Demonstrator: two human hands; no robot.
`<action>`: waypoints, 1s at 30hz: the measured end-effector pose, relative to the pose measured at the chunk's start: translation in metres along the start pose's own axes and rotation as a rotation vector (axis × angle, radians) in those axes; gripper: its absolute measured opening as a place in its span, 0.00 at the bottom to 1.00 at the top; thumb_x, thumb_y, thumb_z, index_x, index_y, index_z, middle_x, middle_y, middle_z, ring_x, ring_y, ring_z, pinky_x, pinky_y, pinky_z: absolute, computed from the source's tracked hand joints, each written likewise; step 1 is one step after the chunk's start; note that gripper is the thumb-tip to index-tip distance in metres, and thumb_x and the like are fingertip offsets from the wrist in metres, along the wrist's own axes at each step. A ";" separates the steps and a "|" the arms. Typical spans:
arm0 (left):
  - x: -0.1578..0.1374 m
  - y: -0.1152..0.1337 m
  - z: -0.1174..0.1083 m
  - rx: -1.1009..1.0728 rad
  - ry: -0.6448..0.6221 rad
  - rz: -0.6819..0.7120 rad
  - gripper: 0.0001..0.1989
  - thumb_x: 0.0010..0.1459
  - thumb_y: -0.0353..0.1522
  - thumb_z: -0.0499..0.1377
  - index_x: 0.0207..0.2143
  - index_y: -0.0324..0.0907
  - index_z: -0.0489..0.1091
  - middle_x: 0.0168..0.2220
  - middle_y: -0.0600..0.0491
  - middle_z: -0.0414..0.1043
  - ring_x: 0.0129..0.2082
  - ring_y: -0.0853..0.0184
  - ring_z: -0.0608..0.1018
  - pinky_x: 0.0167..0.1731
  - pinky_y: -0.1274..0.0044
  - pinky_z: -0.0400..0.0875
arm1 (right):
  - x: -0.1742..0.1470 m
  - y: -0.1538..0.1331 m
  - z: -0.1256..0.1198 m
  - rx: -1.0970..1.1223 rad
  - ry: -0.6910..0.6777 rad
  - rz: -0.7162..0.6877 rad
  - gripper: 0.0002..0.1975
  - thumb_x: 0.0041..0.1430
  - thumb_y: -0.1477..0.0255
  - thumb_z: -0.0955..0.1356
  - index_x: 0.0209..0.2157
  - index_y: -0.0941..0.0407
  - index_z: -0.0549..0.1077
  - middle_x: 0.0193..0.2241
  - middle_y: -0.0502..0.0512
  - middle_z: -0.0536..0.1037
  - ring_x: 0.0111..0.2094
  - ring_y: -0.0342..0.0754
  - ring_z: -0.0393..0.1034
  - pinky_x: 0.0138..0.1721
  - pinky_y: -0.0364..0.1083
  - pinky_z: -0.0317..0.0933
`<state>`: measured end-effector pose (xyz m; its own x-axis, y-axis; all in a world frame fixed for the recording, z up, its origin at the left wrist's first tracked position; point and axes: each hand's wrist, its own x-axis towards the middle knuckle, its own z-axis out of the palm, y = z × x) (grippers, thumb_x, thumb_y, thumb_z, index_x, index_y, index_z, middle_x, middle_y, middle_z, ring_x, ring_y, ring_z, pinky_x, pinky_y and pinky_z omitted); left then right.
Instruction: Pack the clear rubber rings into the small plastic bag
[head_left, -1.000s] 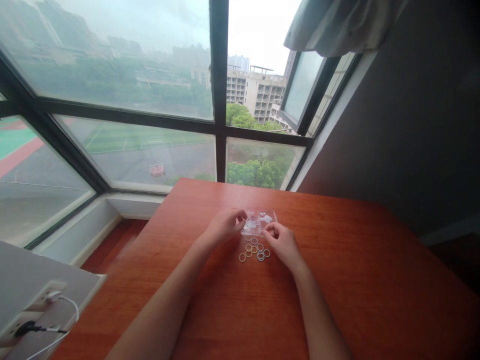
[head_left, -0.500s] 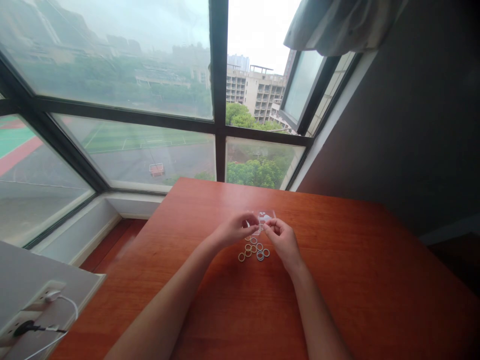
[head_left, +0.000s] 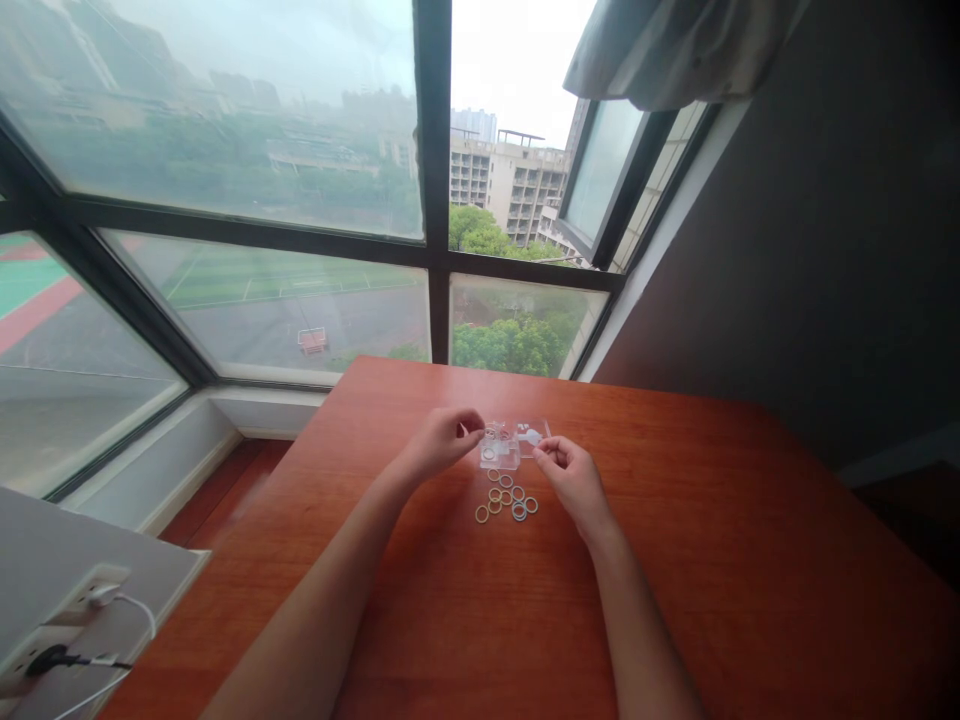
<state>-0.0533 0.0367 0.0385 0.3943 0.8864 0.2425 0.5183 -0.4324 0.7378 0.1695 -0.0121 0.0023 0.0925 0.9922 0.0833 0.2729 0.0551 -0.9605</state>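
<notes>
A small clear plastic box (head_left: 511,461) lies on the table with its lid (head_left: 534,426) folded back to the right. A few rings rest inside it. My left hand (head_left: 448,440) is at the box's left edge, thumb and fingertips closed against the rim. At the lid's right edge is my right hand (head_left: 574,478), its thumb and index finger pinched together. Whatever sits in that pinch is too small to make out. Several thin pale rings (head_left: 482,514), yellowish and bluish-grey, lie loosely grouped on the table just in front of the box, some overlapping.
The reddish-brown wooden table (head_left: 720,560) reaches to the windows (head_left: 262,320) at the back. On the left, a low white panel has sockets (head_left: 45,655) with plugs and cables. A dark wall (head_left: 817,250) rises at the right, and a curtain (head_left: 682,55) hangs above.
My left hand has moved left, from over the box to its left edge, uncovering the box and the rings in it. My right hand has shifted slightly right. The loose rings stay put.
</notes>
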 end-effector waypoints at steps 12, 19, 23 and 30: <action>-0.001 -0.002 0.003 0.002 -0.036 -0.022 0.09 0.54 0.33 0.56 0.32 0.38 0.75 0.27 0.52 0.74 0.25 0.72 0.71 0.26 0.81 0.62 | -0.007 -0.007 -0.002 -0.275 -0.246 -0.063 0.09 0.53 0.67 0.65 0.29 0.57 0.75 0.20 0.47 0.69 0.23 0.41 0.61 0.25 0.40 0.53; -0.002 -0.004 0.005 0.016 -0.051 -0.032 0.10 0.55 0.33 0.56 0.33 0.38 0.75 0.28 0.52 0.75 0.26 0.71 0.71 0.26 0.80 0.62 | -0.015 -0.013 -0.008 -0.373 -0.440 -0.069 0.06 0.49 0.71 0.68 0.27 0.56 0.78 0.17 0.46 0.70 0.20 0.40 0.60 0.21 0.39 0.49; -0.002 0.002 0.005 -0.016 -0.055 -0.054 0.10 0.54 0.34 0.56 0.32 0.38 0.75 0.28 0.52 0.75 0.26 0.71 0.71 0.26 0.81 0.63 | -0.016 -0.008 -0.008 -0.415 -0.457 -0.046 0.04 0.44 0.72 0.70 0.26 0.55 0.78 0.17 0.46 0.71 0.19 0.40 0.61 0.20 0.38 0.48; -0.001 0.008 0.008 -0.068 -0.061 -0.068 0.10 0.53 0.34 0.57 0.31 0.37 0.75 0.27 0.52 0.74 0.25 0.71 0.71 0.25 0.81 0.63 | -0.015 -0.009 -0.006 -0.428 -0.439 -0.090 0.05 0.46 0.75 0.67 0.24 0.55 0.77 0.17 0.46 0.71 0.20 0.40 0.61 0.21 0.39 0.49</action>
<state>-0.0437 0.0307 0.0390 0.4064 0.9008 0.1530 0.4934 -0.3573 0.7930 0.1718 -0.0282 0.0114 -0.3266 0.9441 -0.0455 0.6295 0.1813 -0.7555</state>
